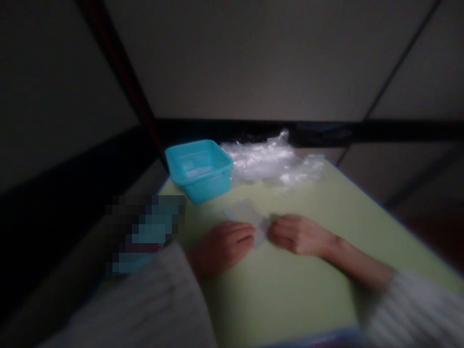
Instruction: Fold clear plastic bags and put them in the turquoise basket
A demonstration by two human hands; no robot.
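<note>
A small, see-through plastic bag [246, 211] lies low over the table between my two hands; the picture is dim and blurred, so its contents cannot be made out. My left hand [225, 245] is closed on the bag's near left side, fingers pressed together and pointing right. From the other side, my right hand [294, 235] has its fingers curled in and closed at the bag's right edge. The fingertips of both hands are partly hidden.
A turquoise plastic basket [210, 187] with something pale inside stands at the table's back left. Beside it lies a heap of crumpled clear plastic bags [266, 162]. The yellow-green table [282, 295] has a blue edge. A blurred-out turquoise patch [154, 227] shows at the left.
</note>
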